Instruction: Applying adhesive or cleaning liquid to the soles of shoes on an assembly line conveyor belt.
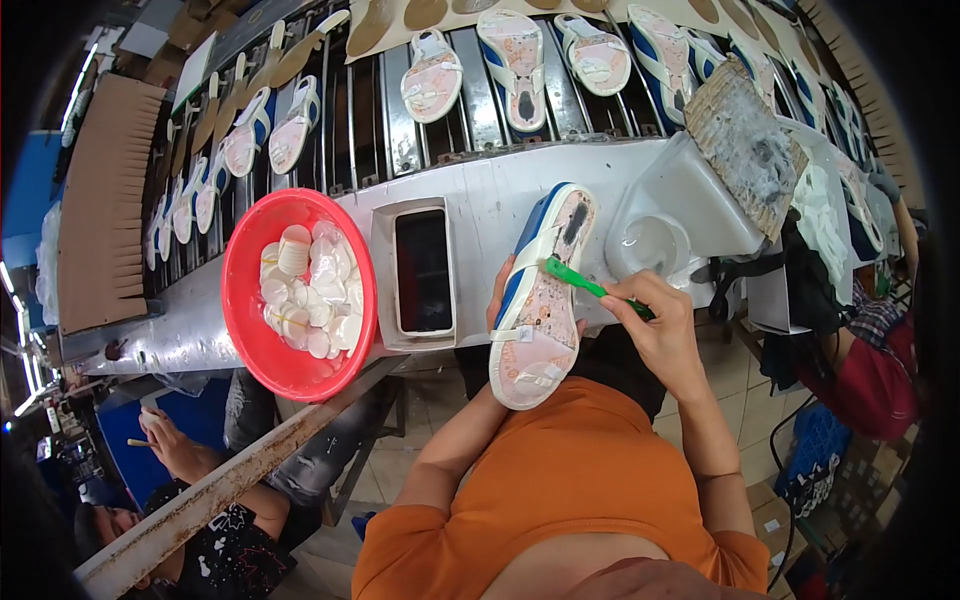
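Left hand (497, 300) grasps a sandal (543, 300) from beneath, fingers curled round its left edge, footbed tilted up toward the camera, held in the air just in front of the grey metal bench (480, 205) and above the orange-shirted lap. Right hand (662, 335) is clenched on a green-handled brush (590, 288), bristle end touching the footbed near the middle. Judgement: the step is brushing the footbed; it goes best with short, even strokes kept inside the white rim, the sandal braced steady from below, and the brush kept off the straps. Sandal looks thus: pale pinkish printed footbed, white edge, blue sole side, white straps across the middle and near the lower end, a dark grey smear at the upper end. Just left on the bench, a red bowl (245, 300) of pale round pads and a dark rectangular tray (423, 270). Behind, a slatted conveyor (480, 100) carries similar sandals. Another person sits lower left.
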### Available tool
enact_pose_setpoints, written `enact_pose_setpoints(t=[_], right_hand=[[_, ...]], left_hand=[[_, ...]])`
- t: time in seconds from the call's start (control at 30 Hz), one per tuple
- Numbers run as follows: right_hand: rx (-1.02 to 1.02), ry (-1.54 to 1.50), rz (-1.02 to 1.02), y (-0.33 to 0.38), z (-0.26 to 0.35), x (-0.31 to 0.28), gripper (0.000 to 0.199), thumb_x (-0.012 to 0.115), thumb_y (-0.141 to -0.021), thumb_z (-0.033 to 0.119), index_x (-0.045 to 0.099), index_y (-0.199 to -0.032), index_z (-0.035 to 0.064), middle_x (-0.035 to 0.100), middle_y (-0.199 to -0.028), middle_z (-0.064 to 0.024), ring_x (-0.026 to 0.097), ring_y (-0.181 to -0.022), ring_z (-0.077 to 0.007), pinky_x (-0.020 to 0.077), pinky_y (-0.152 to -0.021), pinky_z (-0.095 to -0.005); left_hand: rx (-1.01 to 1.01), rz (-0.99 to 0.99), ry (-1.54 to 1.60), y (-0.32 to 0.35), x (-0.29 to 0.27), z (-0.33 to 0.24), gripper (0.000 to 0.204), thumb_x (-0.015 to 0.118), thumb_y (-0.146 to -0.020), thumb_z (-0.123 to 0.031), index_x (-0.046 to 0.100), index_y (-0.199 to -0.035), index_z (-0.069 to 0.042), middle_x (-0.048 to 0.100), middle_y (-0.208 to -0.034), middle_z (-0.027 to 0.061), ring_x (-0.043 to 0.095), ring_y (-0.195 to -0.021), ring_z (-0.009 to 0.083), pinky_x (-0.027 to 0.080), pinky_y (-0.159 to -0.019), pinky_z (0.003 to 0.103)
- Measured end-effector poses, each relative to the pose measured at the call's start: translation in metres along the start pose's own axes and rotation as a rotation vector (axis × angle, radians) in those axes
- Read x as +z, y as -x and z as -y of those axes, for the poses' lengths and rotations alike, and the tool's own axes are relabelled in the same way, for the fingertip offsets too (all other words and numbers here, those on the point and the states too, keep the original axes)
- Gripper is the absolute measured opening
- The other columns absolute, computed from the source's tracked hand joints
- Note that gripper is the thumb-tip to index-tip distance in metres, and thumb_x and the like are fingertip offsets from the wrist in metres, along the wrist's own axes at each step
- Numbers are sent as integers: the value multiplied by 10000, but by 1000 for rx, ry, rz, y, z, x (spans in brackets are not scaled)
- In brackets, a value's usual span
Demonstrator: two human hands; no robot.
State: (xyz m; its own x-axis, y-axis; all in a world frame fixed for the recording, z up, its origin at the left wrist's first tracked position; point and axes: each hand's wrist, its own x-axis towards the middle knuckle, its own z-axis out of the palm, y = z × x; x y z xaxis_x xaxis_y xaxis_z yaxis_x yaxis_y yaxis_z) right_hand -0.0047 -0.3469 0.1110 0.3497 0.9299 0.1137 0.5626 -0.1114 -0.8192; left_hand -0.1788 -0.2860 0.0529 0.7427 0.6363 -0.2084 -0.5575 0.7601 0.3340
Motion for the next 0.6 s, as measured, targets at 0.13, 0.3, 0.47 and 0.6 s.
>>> enact_pose_setpoints(t=[0.13,0.3,0.47,0.6], right_hand=[[70,235,-24,-21,-4,-5,100,678,-860,143,684,-879,45,600,-763,-88,596,-625,-275,445,-544,-356],[16,369,-154,-23,-3,0,108,657,-878,166,669,-895,61,607,-784,-91,616,-667,-302,447,-565,-382],[52,265,-146,-25,-12,-3,118,667,-866,166,673,-887,50,628,-797,-99,614,-674,-320,453,-586,-390],[91,112,-76,-30,-20,-6,146,683,-857,152,681,-855,7,619,-712,-101,556,-593,-244,415,-555,-340]], left_hand=[[-295,-133,532,-12,-31,9,611,522,-872,-601,449,-1388,-284,523,-1327,31,514,-1195,206,486,-904,555],[18,-26,166,-6,-38,21,695,508,-871,-584,222,-1478,-405,275,-1511,14,310,-1370,262,435,-940,641],[-89,-59,267,-11,-37,16,696,506,-871,-603,232,-1476,-395,353,-1470,21,397,-1316,240,452,-946,607],[-185,-31,394,-16,-49,18,698,512,-873,-602,225,-1477,-401,374,-1458,29,430,-1293,232,472,-934,600]])
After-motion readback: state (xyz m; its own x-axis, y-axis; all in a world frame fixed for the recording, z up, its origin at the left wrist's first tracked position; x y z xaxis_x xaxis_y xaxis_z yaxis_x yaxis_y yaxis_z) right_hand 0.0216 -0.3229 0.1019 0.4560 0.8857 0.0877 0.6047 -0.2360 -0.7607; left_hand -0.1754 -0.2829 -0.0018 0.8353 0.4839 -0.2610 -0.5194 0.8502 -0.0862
